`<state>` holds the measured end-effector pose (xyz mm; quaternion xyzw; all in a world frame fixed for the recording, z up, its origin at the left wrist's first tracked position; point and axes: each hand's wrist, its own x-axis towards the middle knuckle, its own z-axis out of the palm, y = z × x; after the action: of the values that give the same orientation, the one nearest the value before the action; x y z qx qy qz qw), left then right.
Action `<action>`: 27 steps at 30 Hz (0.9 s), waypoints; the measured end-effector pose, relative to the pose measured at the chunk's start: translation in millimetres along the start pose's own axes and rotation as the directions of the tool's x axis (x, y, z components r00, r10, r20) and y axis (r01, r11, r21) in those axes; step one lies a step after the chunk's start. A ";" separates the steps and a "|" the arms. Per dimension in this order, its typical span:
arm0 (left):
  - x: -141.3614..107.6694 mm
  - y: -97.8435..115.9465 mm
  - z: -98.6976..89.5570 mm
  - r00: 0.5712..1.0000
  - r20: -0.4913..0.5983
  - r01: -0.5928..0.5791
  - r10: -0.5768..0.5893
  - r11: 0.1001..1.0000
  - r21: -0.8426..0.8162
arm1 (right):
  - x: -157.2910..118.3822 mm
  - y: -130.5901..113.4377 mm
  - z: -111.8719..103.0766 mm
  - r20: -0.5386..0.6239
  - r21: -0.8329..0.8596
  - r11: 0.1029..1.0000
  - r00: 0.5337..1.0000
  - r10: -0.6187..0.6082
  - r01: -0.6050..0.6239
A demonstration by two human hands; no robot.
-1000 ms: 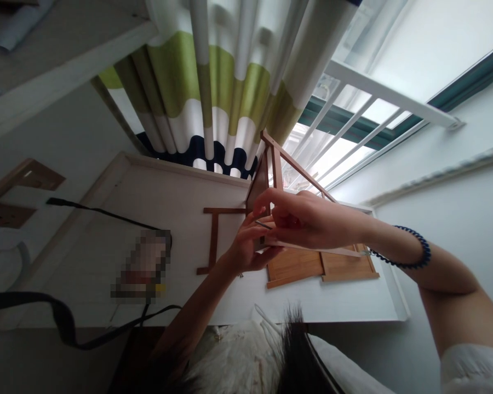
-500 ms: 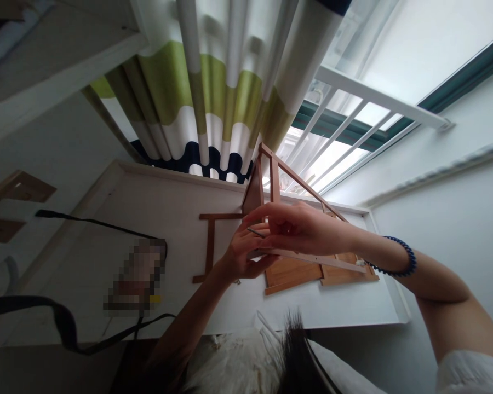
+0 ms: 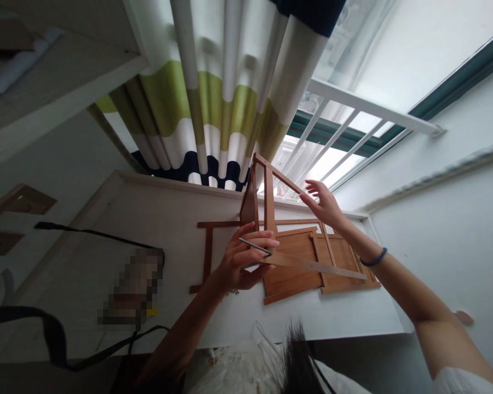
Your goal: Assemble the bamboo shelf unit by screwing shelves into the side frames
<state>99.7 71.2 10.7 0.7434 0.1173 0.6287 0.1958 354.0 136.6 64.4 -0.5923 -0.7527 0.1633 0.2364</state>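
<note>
Brown wooden frame (image 3: 312,265) is being gripped by the left hand (image 3: 235,265), seemingly needing steadying around the bent dark-metal key (image 3: 254,246); open right hand (image 3: 325,206) is hanging alongside.

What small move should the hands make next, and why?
Probably bring the right hand to the bent metal key: its short end seems set against the wooden frame, whose near end the left hand holds, and the right hand holds no tool.

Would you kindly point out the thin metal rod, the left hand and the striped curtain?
Thin metal rod (image 3: 251,244): head view, on its straight length.
Left hand (image 3: 235,262): head view, middle of the hand.
Striped curtain (image 3: 209,87): head view, on its green band.
</note>
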 end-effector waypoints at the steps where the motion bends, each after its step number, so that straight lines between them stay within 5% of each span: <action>1: 0.6 0.5 -1.0 1.000 0.009 -0.004 0.004 1.000 -0.003 | 3.8 19.2 4.4 -0.030 -0.057 0.998 0.999 0.015 -0.016; 5: 5.8 4.6 -5.7 0.999 0.052 0.017 -0.017 1.000 0.005 | 12.9 70.7 30.4 0.019 -0.192 0.980 0.998 0.059 -0.054; 9: 11.7 9.2 -10.0 0.998 0.067 0.017 -0.018 1.000 0.012 | 21.7 87.4 52.8 -0.045 -0.320 0.935 0.988 0.145 -0.152; 19: 19.9 8.1 -21.6 0.991 0.126 -0.045 0.037 0.997 0.065 | 63.7 86.2 36.4 0.001 -0.506 0.856 0.993 0.122 -0.105; 27: 14.9 8.4 -22.7 0.997 0.065 -0.038 0.033 0.996 0.078 | 86.2 71.6 38.8 0.038 -0.524 0.850 0.995 0.091 -0.058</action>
<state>79.5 73.1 30.6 0.7723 0.1227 0.6028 0.1585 374.9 239.0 8.3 -0.6576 -0.7522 -0.0200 0.0369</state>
